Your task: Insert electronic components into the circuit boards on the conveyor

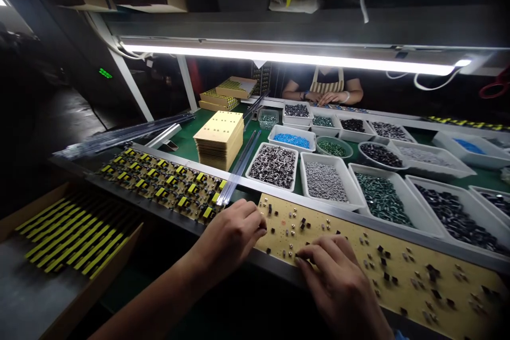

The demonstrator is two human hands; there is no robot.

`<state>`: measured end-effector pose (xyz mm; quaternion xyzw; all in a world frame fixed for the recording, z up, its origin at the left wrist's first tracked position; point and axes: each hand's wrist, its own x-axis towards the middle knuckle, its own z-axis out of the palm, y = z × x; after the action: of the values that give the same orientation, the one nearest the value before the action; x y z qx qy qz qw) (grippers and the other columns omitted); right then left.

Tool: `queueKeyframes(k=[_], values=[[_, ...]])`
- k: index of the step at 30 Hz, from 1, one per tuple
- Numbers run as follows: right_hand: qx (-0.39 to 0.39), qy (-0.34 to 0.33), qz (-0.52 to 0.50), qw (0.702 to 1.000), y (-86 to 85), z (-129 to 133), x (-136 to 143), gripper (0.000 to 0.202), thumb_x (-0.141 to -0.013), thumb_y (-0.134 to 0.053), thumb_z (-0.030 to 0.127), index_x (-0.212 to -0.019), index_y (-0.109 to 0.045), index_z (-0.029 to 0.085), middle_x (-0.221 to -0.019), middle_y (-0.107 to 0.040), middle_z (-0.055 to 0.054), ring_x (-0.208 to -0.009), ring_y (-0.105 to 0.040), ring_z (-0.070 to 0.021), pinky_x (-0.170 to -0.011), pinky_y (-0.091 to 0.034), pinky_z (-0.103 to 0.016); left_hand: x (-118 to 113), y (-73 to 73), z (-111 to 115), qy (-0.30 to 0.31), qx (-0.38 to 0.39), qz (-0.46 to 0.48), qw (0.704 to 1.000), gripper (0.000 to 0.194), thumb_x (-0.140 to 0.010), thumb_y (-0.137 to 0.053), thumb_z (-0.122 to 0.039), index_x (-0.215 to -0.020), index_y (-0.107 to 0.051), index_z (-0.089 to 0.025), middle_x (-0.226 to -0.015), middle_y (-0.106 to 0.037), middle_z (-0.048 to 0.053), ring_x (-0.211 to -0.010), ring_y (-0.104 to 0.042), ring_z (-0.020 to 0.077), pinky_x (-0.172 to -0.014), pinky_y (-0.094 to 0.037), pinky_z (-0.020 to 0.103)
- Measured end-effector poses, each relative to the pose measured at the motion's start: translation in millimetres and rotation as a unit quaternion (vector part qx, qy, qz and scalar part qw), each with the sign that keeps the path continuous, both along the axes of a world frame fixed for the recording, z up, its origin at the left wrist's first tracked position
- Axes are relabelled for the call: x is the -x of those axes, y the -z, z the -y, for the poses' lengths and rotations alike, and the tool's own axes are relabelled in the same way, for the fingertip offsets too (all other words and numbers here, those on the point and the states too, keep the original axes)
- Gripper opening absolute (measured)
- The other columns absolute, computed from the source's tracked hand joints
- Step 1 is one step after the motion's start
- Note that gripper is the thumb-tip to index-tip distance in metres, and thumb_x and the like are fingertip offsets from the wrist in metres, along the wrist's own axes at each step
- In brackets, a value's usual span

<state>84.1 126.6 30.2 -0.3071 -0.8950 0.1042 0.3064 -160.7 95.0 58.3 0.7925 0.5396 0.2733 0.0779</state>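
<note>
A tan circuit board [322,228] lies along the front rail, dotted with small dark and silvery components. Above its left end is my left hand [235,228], thumb and fingers pinched together. A tiny dark bit shows at those fingertips, too small to name. My right hand [338,271] reaches over the board's middle, thumb and forefinger closed at its surface near some small parts; what they hold, if anything, I cannot make out. To the left, boards with yellow-topped parts [159,183] sit on the same rail, and clear plastic tubes [235,178] lie across their right end.
Behind the board stand white bins of loose components, including silvery parts [274,166], grey parts [324,181] and green parts [380,199]. A stack of bare boards [219,141] is further left. A cardboard box [119,249] holds finished-looking boards. A co-worker's hands [332,98] are opposite.
</note>
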Motion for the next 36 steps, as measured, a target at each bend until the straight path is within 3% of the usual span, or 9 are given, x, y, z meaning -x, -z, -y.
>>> queueKeyframes(k=[3,8,24,31,36], values=[[0.015,-0.01,0.012,1.0,-8.8,-5,-4,0.015,-0.1,-0.055,0.013,-0.09,-0.062,0.022,-0.086,-0.061,-0.002,-0.087,-0.052,-0.021,-0.078,-0.043,-0.033,6,-0.8,6,0.024,0.03,-0.003,0.999,0.009,-0.098,-0.062,-0.009,-0.092,-0.063,-0.016,-0.092,-0.059,0.004,-0.091,-0.054,0.0229,-0.077,-0.044,0.034],[-0.033,0.074,-0.035,0.996,-19.3,-27,-13,0.004,-0.098,-0.063,0.021,-0.097,-0.066,0.023,-0.093,-0.065,-0.002,-0.094,-0.054,-0.0223,-0.083,-0.044,-0.035,9,2.1,10,0.046,0.067,-0.031,0.996,0.01,-0.095,-0.064,-0.007,-0.092,-0.062,-0.016,-0.094,-0.06,0.004,-0.092,-0.054,0.0227,-0.076,-0.044,0.033],[-0.023,0.123,0.03,0.992,-11.8,-31,12,0.01,-0.094,-0.063,0.017,-0.085,-0.062,0.019,-0.087,-0.063,-0.006,-0.092,-0.051,-0.0278,-0.081,-0.043,-0.041,9,-0.3,8,0.043,0.072,-0.049,0.995,0.01,-0.096,-0.063,-0.009,-0.092,-0.061,-0.017,-0.096,-0.061,0.004,-0.092,-0.055,0.0227,-0.077,-0.045,0.033],[-0.011,0.107,0.008,0.994,-8.8,-33,9,0.011,-0.095,-0.061,0.014,-0.086,-0.061,0.019,-0.085,-0.061,-0.005,-0.091,-0.05,-0.026,-0.08,-0.043,-0.038,8,1.0,6,0.04,0.074,-0.055,0.995,0.009,-0.096,-0.063,-0.009,-0.092,-0.061,-0.017,-0.096,-0.062,0.004,-0.092,-0.055,0.0225,-0.077,-0.045,0.033],[-0.004,0.054,0.003,0.999,-10.1,-31,5,0.012,-0.098,-0.058,0.014,-0.088,-0.06,0.019,-0.088,-0.062,-0.005,-0.091,-0.049,-0.024,-0.081,-0.043,-0.036,8,1.4,6,0.041,0.071,-0.059,0.995,0.009,-0.096,-0.063,-0.009,-0.091,-0.062,-0.018,-0.095,-0.062,0.004,-0.091,-0.057,0.0221,-0.076,-0.045,0.033]])
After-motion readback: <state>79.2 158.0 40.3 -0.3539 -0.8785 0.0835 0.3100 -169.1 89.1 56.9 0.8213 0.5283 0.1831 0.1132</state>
